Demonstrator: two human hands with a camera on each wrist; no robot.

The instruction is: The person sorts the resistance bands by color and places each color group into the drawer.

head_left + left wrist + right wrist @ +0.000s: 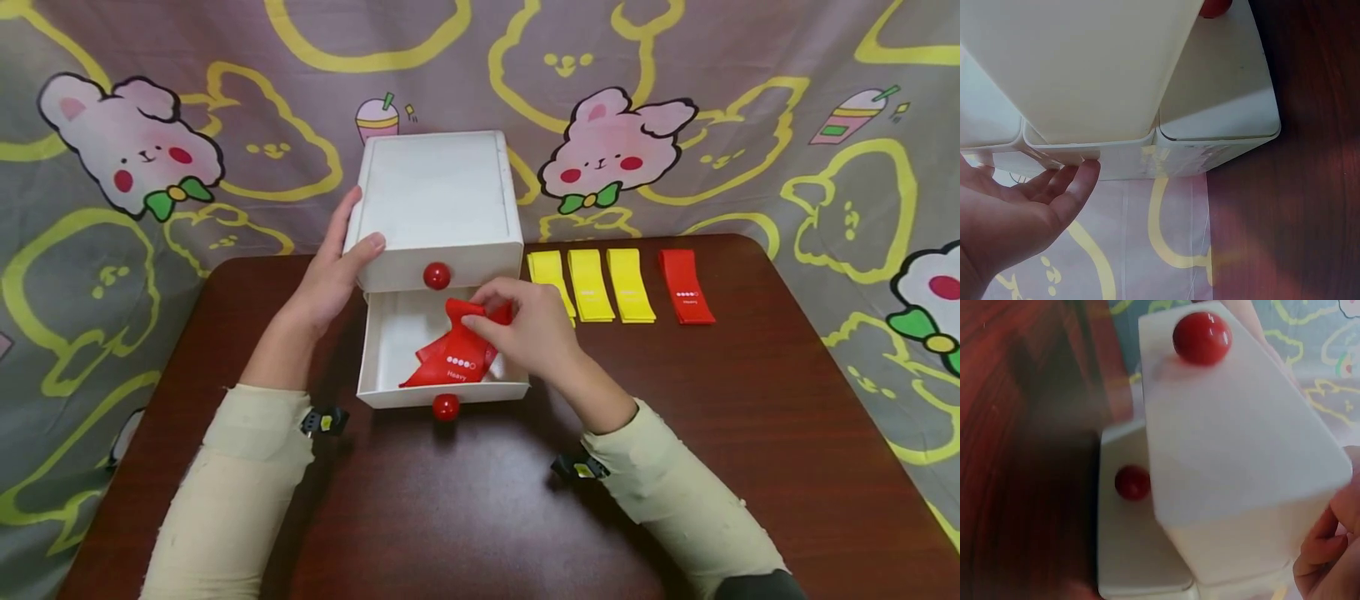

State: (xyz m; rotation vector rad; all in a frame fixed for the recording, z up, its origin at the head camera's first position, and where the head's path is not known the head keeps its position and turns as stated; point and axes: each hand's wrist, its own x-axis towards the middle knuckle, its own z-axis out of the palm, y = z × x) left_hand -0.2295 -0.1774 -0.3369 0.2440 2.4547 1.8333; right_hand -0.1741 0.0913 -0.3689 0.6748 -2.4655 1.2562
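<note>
A white drawer cabinet (435,187) with red knobs stands on the table, one drawer (444,398) pulled out. My left hand (330,271) rests against the cabinet's left side, thumb over its top edge; in the left wrist view the fingers touch the side wall. Above the open drawer my right hand (528,325) pinches a folded red resistance band (463,333) between thumb and fingers. Printed "Heavy", red band material lies in the drawer below the fingers; whether it is one band or more I cannot tell. The right wrist view shows fingers (1325,550) beside the drawer, the band hidden.
Three yellow bands (590,285) lie in a row to the right of the cabinet, and one red band (686,286) lies farther right. Dark wooden table (450,517) surrounds them. Behind hangs a patterned cloth (465,83), close to the cabinet's back.
</note>
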